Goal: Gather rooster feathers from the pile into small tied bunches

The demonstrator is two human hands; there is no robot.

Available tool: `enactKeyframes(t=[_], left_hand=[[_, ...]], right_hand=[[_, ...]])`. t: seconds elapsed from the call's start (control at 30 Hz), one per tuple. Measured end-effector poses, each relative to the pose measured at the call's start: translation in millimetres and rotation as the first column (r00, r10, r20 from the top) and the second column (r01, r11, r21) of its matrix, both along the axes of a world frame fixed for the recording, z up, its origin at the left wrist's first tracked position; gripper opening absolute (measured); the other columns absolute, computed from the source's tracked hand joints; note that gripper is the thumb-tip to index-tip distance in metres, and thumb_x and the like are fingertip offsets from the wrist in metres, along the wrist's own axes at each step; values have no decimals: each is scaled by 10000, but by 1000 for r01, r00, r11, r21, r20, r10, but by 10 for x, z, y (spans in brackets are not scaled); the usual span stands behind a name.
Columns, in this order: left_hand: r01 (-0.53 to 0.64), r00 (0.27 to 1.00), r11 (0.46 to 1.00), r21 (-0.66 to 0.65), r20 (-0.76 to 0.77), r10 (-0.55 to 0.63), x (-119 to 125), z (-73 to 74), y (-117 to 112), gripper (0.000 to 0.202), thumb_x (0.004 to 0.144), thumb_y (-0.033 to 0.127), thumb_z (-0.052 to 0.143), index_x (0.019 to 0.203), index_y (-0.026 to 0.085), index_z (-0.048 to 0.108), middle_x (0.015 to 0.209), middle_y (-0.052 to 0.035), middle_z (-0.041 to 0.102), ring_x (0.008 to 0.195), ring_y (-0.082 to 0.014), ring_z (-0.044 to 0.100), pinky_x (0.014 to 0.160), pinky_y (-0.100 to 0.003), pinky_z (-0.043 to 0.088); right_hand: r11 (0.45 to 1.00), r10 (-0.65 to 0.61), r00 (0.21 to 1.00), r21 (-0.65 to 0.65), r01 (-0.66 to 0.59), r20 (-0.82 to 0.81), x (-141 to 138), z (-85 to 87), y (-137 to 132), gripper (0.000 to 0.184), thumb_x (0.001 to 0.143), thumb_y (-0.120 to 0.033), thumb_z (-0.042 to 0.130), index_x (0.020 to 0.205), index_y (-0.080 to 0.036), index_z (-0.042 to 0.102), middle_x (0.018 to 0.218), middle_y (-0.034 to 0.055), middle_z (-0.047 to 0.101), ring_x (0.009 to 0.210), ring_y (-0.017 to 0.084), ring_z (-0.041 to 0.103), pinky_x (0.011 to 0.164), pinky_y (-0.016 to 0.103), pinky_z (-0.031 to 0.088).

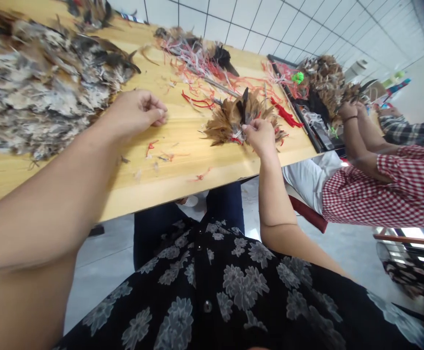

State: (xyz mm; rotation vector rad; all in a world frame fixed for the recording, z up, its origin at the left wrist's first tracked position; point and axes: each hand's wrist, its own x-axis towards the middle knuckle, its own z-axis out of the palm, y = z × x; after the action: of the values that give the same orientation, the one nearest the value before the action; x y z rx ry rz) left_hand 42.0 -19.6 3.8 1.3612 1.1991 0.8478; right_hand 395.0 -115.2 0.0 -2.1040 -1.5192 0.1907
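Observation:
My right hand [261, 137] is closed, thumb and fingers pinching the near side of a bunch of brown feathers [223, 121] on the wooden table. Dark feathers [246, 104] stand up in its middle, and bits of red and white show near my fingertips. My left hand [141, 113] hovers over the table beside a large pile of grey and brown feathers [40, 82]. Its fingers are curled and the thumb presses against them; whether anything small is between them is hidden.
Red ties [287, 114] lie right of the bunch. Pink and white strings [193, 61] tangle behind it, with a thin rod [215, 83]. Scraps [151, 146] dot the table [124, 194]. A dark-edged tray [307, 131] and a co-worker in a checked shirt [409, 184], handling feathers, are at right.

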Motion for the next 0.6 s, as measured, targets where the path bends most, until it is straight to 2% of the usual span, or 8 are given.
enactKeyframes(t=[0.07, 0.17, 0.33, 0.43, 0.6], left_hand=[[16, 1000, 1000, 6, 1, -16, -8, -16, 16, 400, 1148, -125, 756, 921, 204, 736, 809, 4, 784, 849, -174, 706, 1101, -380, 625], [11, 1000, 1000, 2, -14, -11, -9, -38, 36, 395, 1115, -139, 760, 915, 200, 740, 794, -7, 784, 842, -182, 709, 1108, -394, 645], [15, 999, 1000, -7, -28, -15, -32, -54, 40, 403, 1127, -132, 723, 927, 215, 767, 857, -9, 801, 890, -195, 724, 1096, -413, 622], [30, 995, 999, 19, -99, -28, -66, -61, 52, 413, 1106, -153, 720, 931, 216, 783, 872, 4, 810, 885, -185, 722, 1051, -376, 594], [49, 982, 997, 51, -183, -39, -75, -15, 59, 356, 1069, -99, 758, 922, 223, 789, 847, 6, 804, 855, -190, 722, 946, -339, 601]], right_hand=[[994, -79, 997, -72, 81, 28, -98, 33, -16, 226, 1026, -350, 776, 859, -287, 638, 947, 79, 779, 1058, 328, 776, 1141, 560, 674], [983, -102, 991, -147, 114, 91, -224, 113, -17, 203, 1053, -313, 771, 891, -285, 652, 1043, 135, 853, 1149, 387, 820, 1170, 591, 666], [971, -139, 982, -176, 161, 129, -298, 165, -55, 144, 1114, -321, 759, 996, -271, 692, 1191, 186, 894, 1261, 430, 832, 1220, 629, 651], [980, -118, 989, -153, 130, 88, -244, 161, -152, 171, 1118, -367, 791, 1019, -270, 691, 1148, 159, 873, 1215, 412, 817, 1211, 632, 651], [998, -61, 996, -27, 60, -67, -49, 117, -301, 186, 1103, -437, 822, 1076, -271, 741, 929, 21, 750, 983, 283, 743, 1126, 545, 674]])
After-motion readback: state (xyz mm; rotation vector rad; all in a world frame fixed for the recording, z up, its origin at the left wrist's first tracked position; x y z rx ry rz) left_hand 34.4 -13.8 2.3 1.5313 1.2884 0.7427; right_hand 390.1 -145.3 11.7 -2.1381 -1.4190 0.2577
